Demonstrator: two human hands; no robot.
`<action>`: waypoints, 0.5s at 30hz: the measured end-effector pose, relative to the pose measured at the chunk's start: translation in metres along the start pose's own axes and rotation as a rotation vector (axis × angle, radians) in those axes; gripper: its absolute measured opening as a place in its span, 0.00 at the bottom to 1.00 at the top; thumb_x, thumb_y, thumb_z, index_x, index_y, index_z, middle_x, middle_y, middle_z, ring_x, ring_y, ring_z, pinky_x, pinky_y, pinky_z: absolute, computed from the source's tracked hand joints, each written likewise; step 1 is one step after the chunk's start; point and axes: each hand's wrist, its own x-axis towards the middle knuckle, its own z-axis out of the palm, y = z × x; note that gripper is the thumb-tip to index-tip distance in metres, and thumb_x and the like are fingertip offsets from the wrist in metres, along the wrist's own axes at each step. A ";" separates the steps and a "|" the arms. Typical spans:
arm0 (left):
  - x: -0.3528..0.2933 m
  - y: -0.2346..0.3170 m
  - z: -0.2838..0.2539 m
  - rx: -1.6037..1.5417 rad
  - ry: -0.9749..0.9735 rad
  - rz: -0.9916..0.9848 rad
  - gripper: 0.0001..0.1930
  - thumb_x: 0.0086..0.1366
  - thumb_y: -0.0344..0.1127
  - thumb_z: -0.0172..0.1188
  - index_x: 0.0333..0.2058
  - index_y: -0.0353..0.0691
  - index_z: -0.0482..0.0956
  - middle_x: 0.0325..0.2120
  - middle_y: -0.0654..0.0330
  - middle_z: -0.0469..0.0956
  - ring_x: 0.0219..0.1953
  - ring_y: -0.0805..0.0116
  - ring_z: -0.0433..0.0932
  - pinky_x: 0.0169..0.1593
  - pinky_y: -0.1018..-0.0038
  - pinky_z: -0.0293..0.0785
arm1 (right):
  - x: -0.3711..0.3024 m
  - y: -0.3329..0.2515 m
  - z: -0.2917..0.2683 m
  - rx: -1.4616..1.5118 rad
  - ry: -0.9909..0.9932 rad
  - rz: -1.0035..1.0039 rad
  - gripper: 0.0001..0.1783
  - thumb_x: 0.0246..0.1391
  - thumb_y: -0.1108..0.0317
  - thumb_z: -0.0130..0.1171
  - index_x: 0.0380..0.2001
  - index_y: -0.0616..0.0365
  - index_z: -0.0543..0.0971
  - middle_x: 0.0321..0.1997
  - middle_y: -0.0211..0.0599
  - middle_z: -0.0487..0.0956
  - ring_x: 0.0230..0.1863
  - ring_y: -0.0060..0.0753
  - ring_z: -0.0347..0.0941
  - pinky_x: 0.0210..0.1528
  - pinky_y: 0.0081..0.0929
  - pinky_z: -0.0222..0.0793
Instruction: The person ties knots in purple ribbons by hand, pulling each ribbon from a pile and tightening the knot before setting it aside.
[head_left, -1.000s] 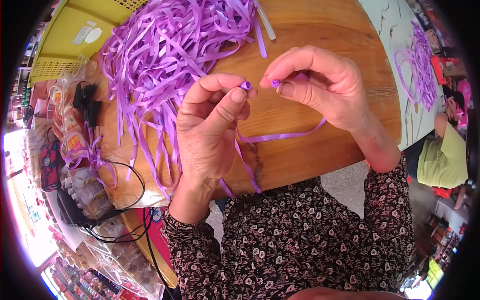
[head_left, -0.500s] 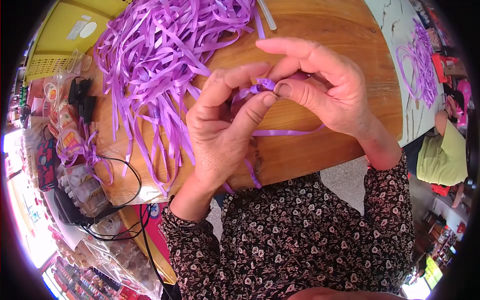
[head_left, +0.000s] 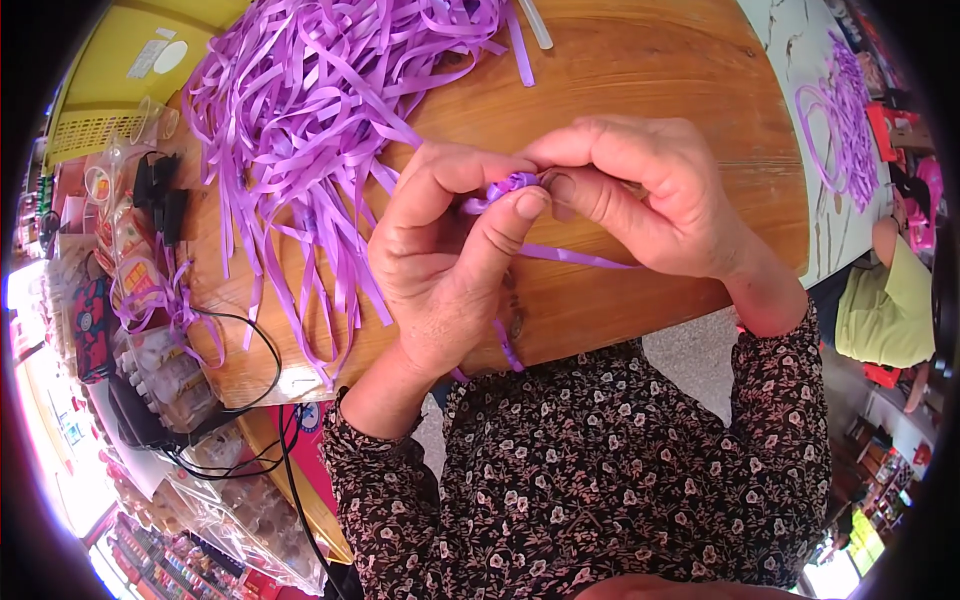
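Note:
A narrow purple ribbon [head_left: 512, 184] is bunched into a small knot or loop between my two hands, above the wooden table. My left hand [head_left: 440, 245] pinches the bunched part between thumb and forefinger. From the other side, my right hand [head_left: 645, 195] is closed on the same ribbon, thumb and forefinger together; exactly what strand lies in that pinch is partly hidden. One length of the ribbon stretches below my hands toward the right, and another piece hangs over the table's near edge.
A big heap of purple ribbons [head_left: 320, 110] covers the far left of the wooden table [head_left: 640, 60]. A yellow-green basket [head_left: 110, 80], black cables [head_left: 270, 350] and packaged goods stand at left. More purple ribbon [head_left: 850, 130] lies on a white marbled surface at right, near another person's green garment [head_left: 890, 310].
My right hand's raised forefinger has come down to meet the thumb at the ribbon. The bunched ribbon looks more compact, and the hands have stayed close together.

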 end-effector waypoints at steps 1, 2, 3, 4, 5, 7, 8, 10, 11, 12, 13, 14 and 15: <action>-0.002 -0.001 0.000 0.034 0.020 0.036 0.06 0.55 0.22 0.61 0.32 0.34 0.77 0.29 0.64 0.71 0.32 0.77 0.66 0.38 0.83 0.62 | 0.000 -0.002 0.001 0.002 0.000 0.002 0.08 0.49 0.77 0.58 0.36 0.65 0.76 0.28 0.41 0.78 0.28 0.34 0.77 0.30 0.21 0.70; -0.003 -0.002 0.000 0.068 0.040 0.071 0.05 0.56 0.23 0.60 0.33 0.33 0.76 0.29 0.64 0.71 0.32 0.78 0.66 0.38 0.83 0.62 | -0.001 -0.004 0.001 -0.012 0.005 0.000 0.08 0.50 0.77 0.57 0.35 0.65 0.76 0.26 0.41 0.77 0.26 0.34 0.76 0.28 0.22 0.68; -0.005 -0.001 0.002 0.070 0.041 0.068 0.05 0.56 0.23 0.60 0.33 0.33 0.76 0.29 0.64 0.71 0.32 0.78 0.66 0.38 0.83 0.62 | -0.001 -0.006 0.002 -0.026 0.009 -0.003 0.07 0.50 0.77 0.57 0.34 0.64 0.76 0.25 0.40 0.77 0.24 0.34 0.75 0.25 0.22 0.67; -0.007 0.000 0.004 0.060 0.070 0.075 0.05 0.57 0.23 0.59 0.33 0.33 0.75 0.30 0.64 0.71 0.32 0.78 0.66 0.38 0.83 0.62 | 0.000 -0.010 0.001 -0.022 0.010 -0.002 0.07 0.50 0.77 0.57 0.34 0.64 0.76 0.25 0.40 0.77 0.24 0.34 0.75 0.25 0.22 0.67; -0.008 0.000 0.005 0.051 0.099 0.083 0.05 0.58 0.23 0.58 0.34 0.32 0.74 0.30 0.63 0.70 0.32 0.78 0.66 0.38 0.84 0.62 | 0.002 -0.013 -0.001 -0.027 -0.015 -0.004 0.06 0.50 0.78 0.56 0.33 0.64 0.76 0.23 0.39 0.76 0.21 0.33 0.73 0.23 0.23 0.65; -0.009 0.000 0.004 0.021 0.098 0.071 0.05 0.59 0.24 0.58 0.35 0.32 0.74 0.30 0.64 0.70 0.32 0.78 0.66 0.38 0.84 0.62 | 0.002 -0.015 0.001 -0.029 -0.039 -0.004 0.05 0.49 0.78 0.55 0.32 0.64 0.76 0.22 0.38 0.75 0.19 0.32 0.71 0.20 0.24 0.63; -0.009 -0.001 0.004 -0.013 0.095 0.061 0.06 0.59 0.24 0.57 0.35 0.33 0.73 0.31 0.64 0.70 0.32 0.79 0.66 0.38 0.84 0.62 | 0.001 -0.015 0.003 -0.019 -0.025 -0.008 0.05 0.49 0.78 0.55 0.31 0.64 0.76 0.21 0.37 0.74 0.17 0.30 0.70 0.19 0.23 0.61; -0.012 0.001 0.004 -0.124 0.100 -0.011 0.06 0.60 0.24 0.57 0.36 0.32 0.73 0.31 0.64 0.70 0.33 0.79 0.66 0.39 0.84 0.62 | 0.000 -0.013 0.005 -0.007 -0.013 -0.009 0.05 0.48 0.79 0.55 0.31 0.64 0.76 0.20 0.36 0.74 0.16 0.29 0.68 0.18 0.23 0.59; -0.013 0.003 0.005 -0.236 0.105 -0.080 0.06 0.60 0.24 0.56 0.37 0.32 0.73 0.31 0.65 0.70 0.33 0.79 0.67 0.39 0.85 0.63 | 0.000 -0.010 0.006 0.043 -0.010 -0.003 0.04 0.48 0.79 0.55 0.30 0.64 0.76 0.20 0.36 0.74 0.16 0.28 0.68 0.18 0.22 0.58; -0.013 0.003 0.006 -0.238 0.107 -0.083 0.06 0.60 0.24 0.56 0.37 0.32 0.73 0.31 0.65 0.70 0.33 0.79 0.67 0.39 0.85 0.63 | 0.000 -0.008 0.007 0.093 -0.008 0.003 0.04 0.47 0.79 0.54 0.30 0.64 0.76 0.20 0.35 0.74 0.16 0.26 0.68 0.17 0.21 0.58; -0.013 0.005 0.007 -0.301 0.108 -0.111 0.06 0.60 0.24 0.56 0.37 0.32 0.73 0.32 0.65 0.71 0.34 0.79 0.68 0.41 0.85 0.63 | 0.000 -0.007 0.007 0.094 -0.009 0.005 0.04 0.47 0.79 0.54 0.30 0.64 0.76 0.20 0.35 0.74 0.16 0.26 0.68 0.17 0.21 0.58; -0.013 0.006 0.007 -0.365 0.109 -0.140 0.06 0.60 0.23 0.56 0.37 0.32 0.73 0.32 0.65 0.71 0.35 0.79 0.68 0.42 0.84 0.64 | 0.000 -0.007 0.008 0.128 -0.015 0.025 0.04 0.47 0.80 0.54 0.29 0.64 0.76 0.20 0.35 0.74 0.16 0.25 0.68 0.17 0.21 0.58; -0.013 0.007 0.006 -0.365 0.111 -0.143 0.06 0.60 0.23 0.56 0.37 0.32 0.73 0.32 0.65 0.71 0.35 0.79 0.68 0.42 0.84 0.64 | 0.000 -0.006 0.008 0.163 -0.021 0.046 0.04 0.47 0.80 0.54 0.29 0.64 0.76 0.20 0.35 0.74 0.15 0.24 0.68 0.17 0.21 0.58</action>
